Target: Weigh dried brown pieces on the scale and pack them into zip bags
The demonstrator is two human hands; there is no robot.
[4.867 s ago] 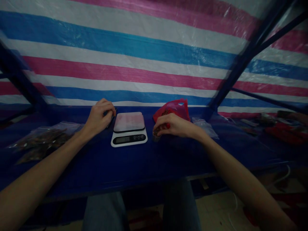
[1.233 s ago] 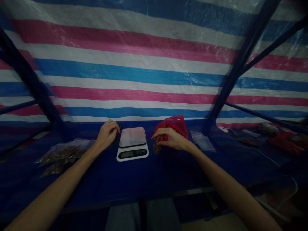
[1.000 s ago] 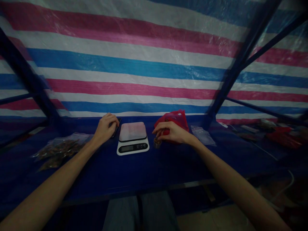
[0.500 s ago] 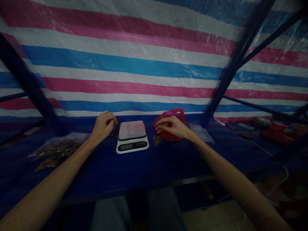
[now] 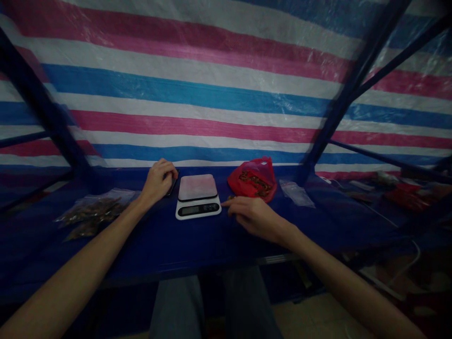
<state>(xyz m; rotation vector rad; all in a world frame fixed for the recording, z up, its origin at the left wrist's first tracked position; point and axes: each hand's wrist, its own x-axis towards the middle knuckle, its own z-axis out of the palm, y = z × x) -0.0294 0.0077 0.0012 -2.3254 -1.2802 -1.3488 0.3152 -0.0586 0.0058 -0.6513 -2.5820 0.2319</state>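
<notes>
My left hand (image 5: 160,179), its fingers curled, rests over a dark flat slab (image 5: 173,184) like a phone, left of the scale. Whether the curled fingers hold anything is hidden. A white digital kitchen scale (image 5: 198,209) with a pinkish platform lies between my hands, nothing on it. My right hand (image 5: 252,214) is closed at the scale's front right corner, around a small cup (image 5: 231,197) of brown bits that is mostly hidden by the fingers. Just behind this hand sits an open red bag (image 5: 252,179) with brown pieces inside.
Clear zip bags of brown pieces (image 5: 95,212) lie at the left of the blue table (image 5: 169,249). A flat clear plastic bag (image 5: 297,193) is right of the red bag. Blue metal posts (image 5: 323,127) and striped sheeting (image 5: 197,99) stand behind.
My right hand has moved down and toward me from over the red bag to the small cup, uncovering the bag's contents. The left hand stays by the dark slab. The view has shifted slightly.
</notes>
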